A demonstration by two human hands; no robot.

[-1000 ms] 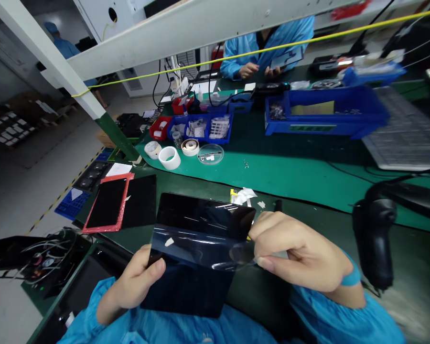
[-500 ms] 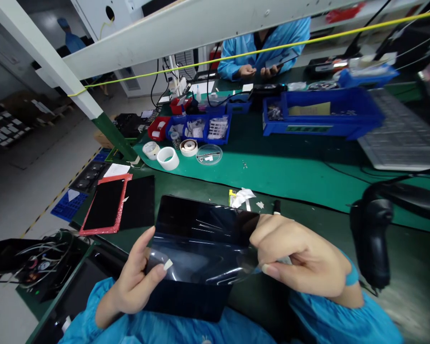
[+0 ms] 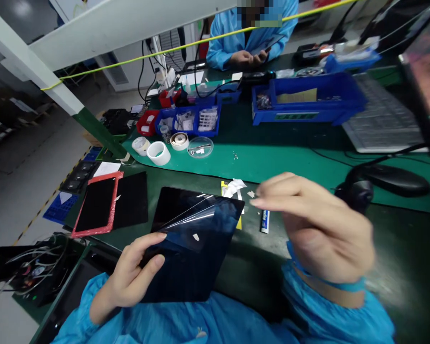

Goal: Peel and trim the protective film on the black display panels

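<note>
My left hand [image 3: 134,267] grips the left edge of a dark, glossy tablet-like panel [image 3: 186,272], with the thumb and index finger on its face. Clear film [image 3: 204,215] on the upper part catches bright streaks. A small white tab [image 3: 196,237] shows near the panel's middle. My right hand [image 3: 308,220] is raised beyond the panel's upper right corner, apart from it. Its fingers are bent with the tips close together; whether anything thin is between them cannot be made out. A small blue-and-white tube [image 3: 265,221] lies on the table between the panel and that hand.
Left of the panel lie a red-framed screen [image 3: 96,204] and a black sheet [image 3: 132,199]. Tape rolls [image 3: 158,153], a clear dish [image 3: 199,147] and blue bins [image 3: 208,119] stand behind. A black scanner-like device [image 3: 358,191] is at right. Another person [image 3: 251,43] sits opposite.
My right hand has moved up and away from the panel's right edge, where it pinched the film. The white tab has shifted right and up from my left thumb. My left hand still grips the panel.
</note>
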